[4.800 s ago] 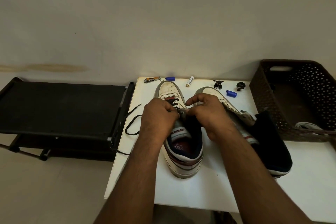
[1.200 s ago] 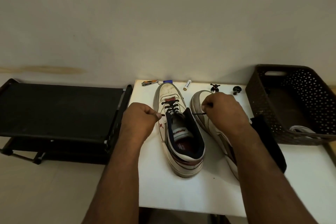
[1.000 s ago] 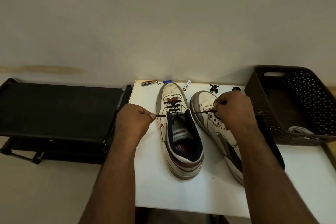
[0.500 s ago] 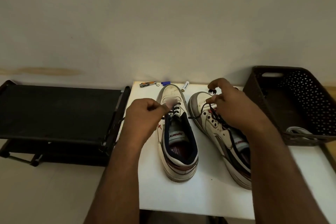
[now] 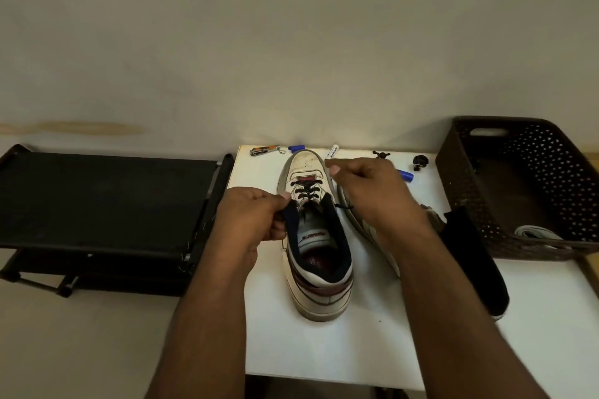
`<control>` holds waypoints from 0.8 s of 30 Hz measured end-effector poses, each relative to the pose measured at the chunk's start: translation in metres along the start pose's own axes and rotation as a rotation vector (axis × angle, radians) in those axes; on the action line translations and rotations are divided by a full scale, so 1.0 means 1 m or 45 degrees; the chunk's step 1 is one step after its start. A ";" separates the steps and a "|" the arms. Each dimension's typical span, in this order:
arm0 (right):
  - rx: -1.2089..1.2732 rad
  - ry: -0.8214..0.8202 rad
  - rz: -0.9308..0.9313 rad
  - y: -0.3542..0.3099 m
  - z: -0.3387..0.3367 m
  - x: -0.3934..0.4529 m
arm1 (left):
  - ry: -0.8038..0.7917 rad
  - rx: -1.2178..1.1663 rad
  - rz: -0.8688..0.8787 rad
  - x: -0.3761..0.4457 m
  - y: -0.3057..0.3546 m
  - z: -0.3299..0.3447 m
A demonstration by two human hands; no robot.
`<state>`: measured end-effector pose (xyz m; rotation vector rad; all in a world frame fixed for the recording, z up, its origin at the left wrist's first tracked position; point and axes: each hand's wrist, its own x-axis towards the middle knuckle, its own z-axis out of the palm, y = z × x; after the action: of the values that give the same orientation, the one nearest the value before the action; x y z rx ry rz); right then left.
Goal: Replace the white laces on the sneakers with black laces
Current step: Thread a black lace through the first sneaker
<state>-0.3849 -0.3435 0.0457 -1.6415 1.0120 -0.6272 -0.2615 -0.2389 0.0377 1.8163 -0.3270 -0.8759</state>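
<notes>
A white sneaker (image 5: 319, 282) stands on the white table (image 5: 372, 350), toe toward the wall. A black lace (image 5: 304, 191) crosses its lowest eyelets. My left hand (image 5: 249, 220) grips the sneaker's left eyelet flap between thumb and fingers. My right hand (image 5: 372, 191) hovers to the right of the toe with curled fingers. A short black strand runs from the shoe's right side under that hand. The second sneaker (image 5: 366, 230) lies tilted beneath my right forearm, mostly hidden.
A dark perforated basket (image 5: 453, 172) at the right holds white laces (image 5: 534, 232). A black cloth-like piece (image 5: 473, 262) lies beside it. A nail clipper (image 5: 264, 150), blue caps (image 5: 296, 147), a white tube (image 5: 332, 151) and small black bits (image 5: 420, 160) line the far edge. A black rack (image 5: 107, 197) stands on the left.
Both hands pulled the lace ends outward, then came back in. My left hand now holds the sneaker's flap. My right hand moved left, and the second sneaker tipped onto its side.
</notes>
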 end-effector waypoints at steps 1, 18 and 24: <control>-0.072 -0.096 -0.011 0.000 0.005 -0.001 | 0.007 -0.005 -0.005 0.001 0.000 0.000; -0.636 -0.182 -0.340 0.004 0.012 -0.003 | 0.067 -0.079 0.059 0.003 0.000 -0.003; -1.129 -0.239 -0.373 0.002 0.033 -0.007 | 0.086 -0.048 0.081 0.003 -0.001 -0.004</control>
<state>-0.3627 -0.3212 0.0342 -2.6024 0.9731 -0.1835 -0.2570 -0.2373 0.0368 1.7870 -0.3218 -0.7696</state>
